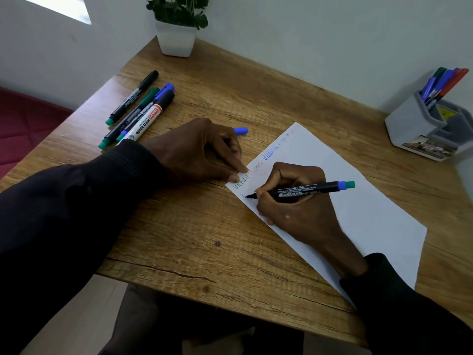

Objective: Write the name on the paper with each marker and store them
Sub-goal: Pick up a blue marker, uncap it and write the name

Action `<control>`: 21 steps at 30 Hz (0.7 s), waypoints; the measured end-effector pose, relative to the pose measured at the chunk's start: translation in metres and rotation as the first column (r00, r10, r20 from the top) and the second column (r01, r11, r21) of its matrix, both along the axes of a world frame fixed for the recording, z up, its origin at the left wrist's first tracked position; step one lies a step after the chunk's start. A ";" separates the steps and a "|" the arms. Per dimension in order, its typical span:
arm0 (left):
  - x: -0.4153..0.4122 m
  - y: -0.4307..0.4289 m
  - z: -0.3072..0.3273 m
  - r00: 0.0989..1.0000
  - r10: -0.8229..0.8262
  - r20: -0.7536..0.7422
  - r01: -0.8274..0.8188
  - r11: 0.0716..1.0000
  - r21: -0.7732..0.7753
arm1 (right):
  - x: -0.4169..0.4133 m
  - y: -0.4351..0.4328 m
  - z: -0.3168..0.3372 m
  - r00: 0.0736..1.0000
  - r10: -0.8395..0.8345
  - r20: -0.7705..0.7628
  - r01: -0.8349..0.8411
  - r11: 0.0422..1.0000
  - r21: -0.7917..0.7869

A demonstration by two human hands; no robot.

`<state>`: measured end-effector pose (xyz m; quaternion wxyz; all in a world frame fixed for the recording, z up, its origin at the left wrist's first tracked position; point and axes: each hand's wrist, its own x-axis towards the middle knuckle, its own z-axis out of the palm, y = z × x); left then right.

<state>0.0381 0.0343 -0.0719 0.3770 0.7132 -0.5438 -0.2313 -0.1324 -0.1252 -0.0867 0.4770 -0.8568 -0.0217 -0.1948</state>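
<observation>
Wooden table (204, 239) carries one white paper (358, 201), angled, its near corner over the front edge. Your right hand (302, 208) grips one black marker (302, 190), tip on the sheet below the written names. Your left hand (194, 149), curled, pins the paper's corner; one blue cap (241, 130) pokes out beyond it. Four markers (138, 111) lie far left; one grey holder (425, 124) stands right. Bare wood lies between.
</observation>
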 end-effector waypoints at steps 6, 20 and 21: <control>-0.001 0.000 0.001 1.000 -0.005 -0.011 0.005 1.000 -0.007 | 0.001 -0.001 -0.005 1.000 -0.017 -0.013 0.017 1.000 0.004; -0.002 0.000 0.001 1.000 -0.007 -0.030 0.007 1.000 -0.017 | -0.002 0.000 -0.004 0.997 -0.019 -0.070 0.028 0.991 0.132; -0.001 0.000 0.001 1.000 -0.008 -0.020 0.008 1.000 -0.017 | -0.002 0.000 -0.004 0.997 -0.018 -0.077 0.029 0.989 0.145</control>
